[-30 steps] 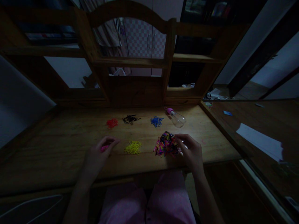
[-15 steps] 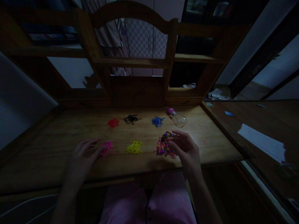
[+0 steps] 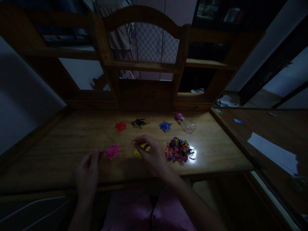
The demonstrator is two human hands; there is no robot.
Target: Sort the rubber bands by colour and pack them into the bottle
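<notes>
My right hand (image 3: 154,155) is over the yellow rubber bands (image 3: 138,153), partly hiding them. Its thumb and forefinger pinch a small orange-looking rubber band (image 3: 133,142). To the left, my left hand (image 3: 88,168) is beside the pink rubber bands (image 3: 113,152), thumb and forefinger pressed together; what they hold, if anything, is too dim to make out. A mixed heap of coloured rubber bands (image 3: 179,151) lies right of my right hand. Farther back are small piles of red rubber bands (image 3: 120,126), black rubber bands (image 3: 139,123) and blue rubber bands (image 3: 165,126).
A clear bottle with a pink cap (image 3: 187,124) lies at the back right of the wooden desk (image 3: 79,138). Behind rises a wooden shelf frame (image 3: 146,65). On the brown surface to the right are white paper (image 3: 273,153) and a blue card (image 3: 238,121).
My right hand has moved left from the mixed heap to above the yellow pile, holding a band. My left hand has drawn slightly away from the pink pile, its fingers closing. The view has shifted slightly.
</notes>
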